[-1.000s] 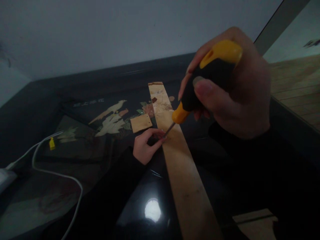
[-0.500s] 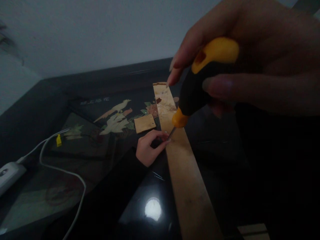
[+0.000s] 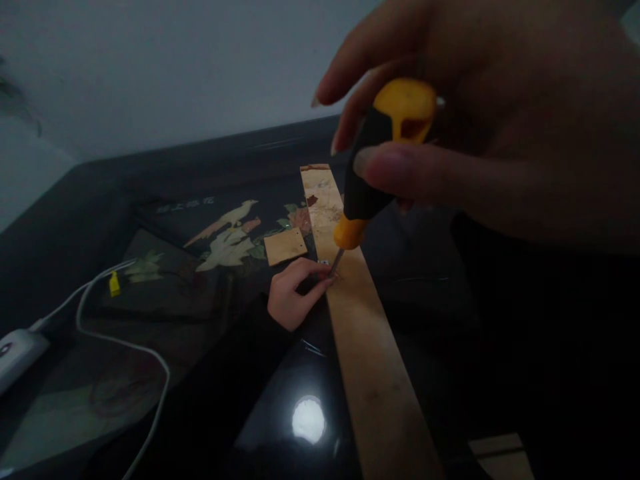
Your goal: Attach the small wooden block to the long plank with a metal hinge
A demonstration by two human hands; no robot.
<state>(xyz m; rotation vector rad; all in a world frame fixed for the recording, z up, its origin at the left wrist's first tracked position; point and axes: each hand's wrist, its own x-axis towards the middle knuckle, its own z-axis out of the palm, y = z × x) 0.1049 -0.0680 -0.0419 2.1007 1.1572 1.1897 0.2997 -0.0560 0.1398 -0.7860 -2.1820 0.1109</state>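
Head view: right hand (image 3: 500, 127) filling upper right of frame, grip closed around black-and-yellow screwdriver (image 3: 380, 160), tip down on long wooden slat (image 3: 370, 347) running across dark counter (image 3: 165, 313) at centre. Left hand (image 3: 293, 293) at slat's left edge, fingers pinched beside the tip, contents too small to tell.

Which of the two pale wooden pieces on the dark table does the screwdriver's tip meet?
The long wooden strip, running from the far edge toward the camera; the screwdriver meets it beside the left hand. The small square piece lies apart, untouched.
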